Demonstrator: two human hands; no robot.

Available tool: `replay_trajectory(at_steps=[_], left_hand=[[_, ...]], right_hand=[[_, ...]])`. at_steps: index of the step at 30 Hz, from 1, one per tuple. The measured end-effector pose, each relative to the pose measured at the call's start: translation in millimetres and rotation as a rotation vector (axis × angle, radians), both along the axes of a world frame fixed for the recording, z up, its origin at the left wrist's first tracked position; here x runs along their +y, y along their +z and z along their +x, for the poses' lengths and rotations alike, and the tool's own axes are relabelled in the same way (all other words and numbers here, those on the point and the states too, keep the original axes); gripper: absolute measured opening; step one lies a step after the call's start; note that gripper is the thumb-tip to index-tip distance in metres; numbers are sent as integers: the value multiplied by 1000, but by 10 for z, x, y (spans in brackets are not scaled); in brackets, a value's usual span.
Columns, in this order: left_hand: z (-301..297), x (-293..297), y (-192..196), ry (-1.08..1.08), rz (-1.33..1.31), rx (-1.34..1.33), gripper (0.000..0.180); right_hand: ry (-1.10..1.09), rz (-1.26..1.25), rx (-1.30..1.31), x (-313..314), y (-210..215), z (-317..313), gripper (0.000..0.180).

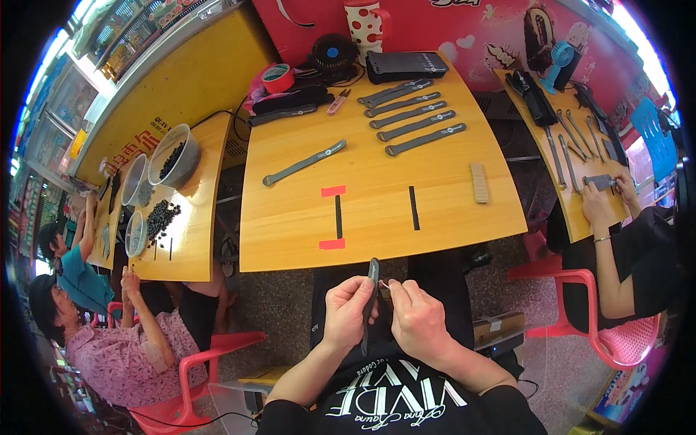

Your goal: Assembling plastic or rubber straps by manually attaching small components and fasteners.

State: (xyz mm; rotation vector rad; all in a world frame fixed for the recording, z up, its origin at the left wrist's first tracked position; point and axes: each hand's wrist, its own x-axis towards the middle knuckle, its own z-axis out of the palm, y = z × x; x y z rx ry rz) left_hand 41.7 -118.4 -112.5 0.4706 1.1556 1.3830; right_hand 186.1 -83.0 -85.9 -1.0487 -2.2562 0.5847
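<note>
My left hand [346, 310] pinches a dark grey strap [373, 272] upright between thumb and fingers, in front of my chest just off the table's near edge. Close beside it, my right hand [418, 317] is closed, with a small pinkish tip showing at its fingers; what it holds is mostly hidden. On the wooden table [290, 225] ahead, a single grey strap [304, 162] with a looped end lies slanted at the left. Several similar straps [424, 138] lie in a row at the far right, below a dark stack [406, 67].
Red tape [333, 244] and black strips [414, 208] mark the tabletop. Pink-handled snips [338, 102], a tape roll [278, 77], a tan ribbed block [479, 183] and a polka-dot mug [365, 29] are on it. People work at side tables; tubs [175, 156] of black pieces stand left.
</note>
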Motion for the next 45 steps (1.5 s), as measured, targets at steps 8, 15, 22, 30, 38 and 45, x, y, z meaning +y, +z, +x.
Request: replay_trajectory(at_steps=[8, 15, 22, 30, 38, 45], left_hand=[[-55, -24, 9, -40, 72, 232, 13], [-57, -59, 9, -56, 186, 517, 8], [-70, -70, 46, -148, 265, 600, 5], [-105, -156, -4, -255, 211, 524, 3], [-109, -120, 247, -359, 332, 928, 5], [-612, -599, 13, -337, -221, 528, 13]], right_hand=[[55, 59, -25, 11, -35, 25, 39], [77, -3, 97, 51, -141, 35, 31], [105, -155, 358, 73, -207, 62, 20], [124, -561, 462, 173, -218, 121, 18], [209, -1311, 824, 81, -187, 230, 50], [-285, -658, 1353, 513, 350, 992, 22]])
